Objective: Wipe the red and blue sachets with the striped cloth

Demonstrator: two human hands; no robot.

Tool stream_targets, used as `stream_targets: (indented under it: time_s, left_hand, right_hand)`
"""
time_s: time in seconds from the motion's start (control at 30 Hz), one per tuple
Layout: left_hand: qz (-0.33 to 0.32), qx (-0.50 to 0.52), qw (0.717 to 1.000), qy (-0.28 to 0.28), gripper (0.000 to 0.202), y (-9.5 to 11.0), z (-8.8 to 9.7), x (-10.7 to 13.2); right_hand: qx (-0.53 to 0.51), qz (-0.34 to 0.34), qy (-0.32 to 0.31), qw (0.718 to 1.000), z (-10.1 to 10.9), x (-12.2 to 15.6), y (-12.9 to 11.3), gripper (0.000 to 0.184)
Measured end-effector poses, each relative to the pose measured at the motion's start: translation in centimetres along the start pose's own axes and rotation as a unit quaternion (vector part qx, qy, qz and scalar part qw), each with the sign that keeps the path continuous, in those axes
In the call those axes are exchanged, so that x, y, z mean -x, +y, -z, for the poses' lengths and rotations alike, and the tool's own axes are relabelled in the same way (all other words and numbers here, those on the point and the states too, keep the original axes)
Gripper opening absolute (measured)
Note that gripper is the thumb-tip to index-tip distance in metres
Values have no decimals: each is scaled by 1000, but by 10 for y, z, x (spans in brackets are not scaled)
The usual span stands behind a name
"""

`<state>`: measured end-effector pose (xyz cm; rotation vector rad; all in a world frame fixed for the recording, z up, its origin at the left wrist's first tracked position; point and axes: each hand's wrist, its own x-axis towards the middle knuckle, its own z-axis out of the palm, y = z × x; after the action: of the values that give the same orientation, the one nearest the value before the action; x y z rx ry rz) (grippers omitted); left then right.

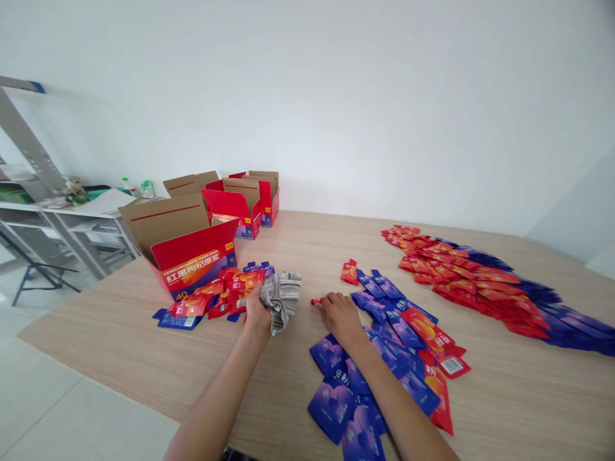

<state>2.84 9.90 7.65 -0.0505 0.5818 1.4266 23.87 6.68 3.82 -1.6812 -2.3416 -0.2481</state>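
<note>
My left hand [258, 314] is closed on a crumpled grey striped cloth [283, 298], held just above the table beside a heap of red and blue pouches [240, 282]. Lower and to the right, my right hand [341, 317] has its fingers bent down at the table. A small red end of a pouch [315, 301] sticks out at its fingertips; the rest is covered by the hand. Blue pouches [331, 403] lie spread under and around my right forearm, with several red pouches [427, 330] among them. One red pouch [350, 272] lies apart, just beyond the right hand.
Open red cartons [192, 256] stand at the table's left, with more cartons [240, 208] behind. A long row of overlapping red and blue pouches [475, 275] runs along the right side. The wooden table [528, 403] meets a white wall. A desk [91, 214] stands at the far left.
</note>
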Motion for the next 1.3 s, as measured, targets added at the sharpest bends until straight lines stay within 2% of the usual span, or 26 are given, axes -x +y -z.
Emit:
stream_targets:
  time_s: [0.1,0.23,0.3,0.47,0.63,0.77,0.87,0.97,1.03,1.1,1.2,1.3]
  left_hand:
    - [11,8,999,30,34,-10,-9,11]
    - [55,5,998,18,32,-25,-14,23]
    - [77,-6,997,11,31,-32,-13,25]
    - [93,-19,995,-22,34,-37,-8,27]
    - [86,-17,994,-64,38,-37,-5,27]
    - [121,-43,987,-94,49,-43,-3,31]
    - [152,-64,979,-116,59,-47,-4,37]
    - [163,-66,973,-150,68,-47,-7,42]
    - [157,-55,970,-177,71,-44,-8,41]
    - [149,-43,967,-204,76,-40,-7,37]
    - [145,-36,962,-230,81,-34,-4,31]
    - [132,-27,964,-231,84,-32,-4,30]
  right_hand:
    - [-10,-9,12,1000,2,2,3,23]
    - [-23,-54,59,997,6,4,9,31]
    - [-34,-94,106,989,8,5,12,34]
    - [-115,-160,286,938,9,5,16,31]
    - [-188,-181,377,889,7,3,18,35]
    - [-262,-165,421,853,13,1,15,37]
    - [-327,-93,402,850,20,3,4,34]
    - [-401,35,321,858,25,7,-9,30]
    - [-427,85,268,859,25,10,-14,32]
    - [-441,98,234,861,22,10,-15,40]
    - [-448,77,216,864,15,8,-16,59]
    - [-388,20,221,894,7,6,-21,56]
